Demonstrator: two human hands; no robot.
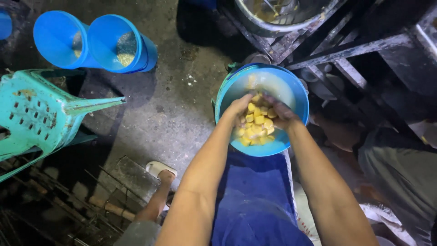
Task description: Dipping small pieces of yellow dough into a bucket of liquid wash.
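A blue plastic bowl (291, 89) rests on my lap, above a blue cloth (255, 196). Inside it lies a heap of yellow cut pieces (257, 126). My left hand (237, 109) reaches into the bowl from the left, fingers curled around some of the yellow pieces. My right hand (281, 113) comes in from the right and cups the same heap. Both hands meet over the pile, fingers partly buried in it.
Two blue buckets (95, 43) lie tipped at the top left. An overturned green plastic stool (41, 114) is at the left. A metal pot (277, 16) sits on a dark metal frame (346, 50) at the top. A sandalled foot (159, 171) stands on the concrete floor.
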